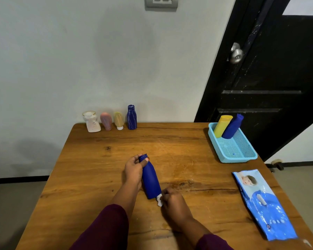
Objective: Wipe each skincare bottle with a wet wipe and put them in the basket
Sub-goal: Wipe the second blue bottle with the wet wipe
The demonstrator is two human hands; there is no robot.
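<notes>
Your left hand (134, 170) is curled round the neck of a dark blue plastic bottle (150, 179), thumb over the cap end. The bottle lies at a slant over the middle of the brown wooden surface (98, 159), cap pointing away from you, base toward you. Your right hand (172, 201) is bunched on a crumpled white wet wipe (159, 200) and presses it against the bottle's base.

At the far right corner sits a turquoise mesh plastic basket (238, 159). Two bottles lean in its far end, touching each other: a yellow flat-topped bottle (223, 126) and a second blue bottle (232, 128).

Along the far edge, by the wall, four more stand in a row: a white squat bottle with a gold-rimmed cap (91, 121), a pink tube (106, 121), a beige tube on its white cap (118, 120), and a tall blue bottle streaked with white (132, 117).

A blue-and-white soft pack of wipes (264, 202) lies flat near the right edge, nearer you than the basket and apart from it.
</notes>
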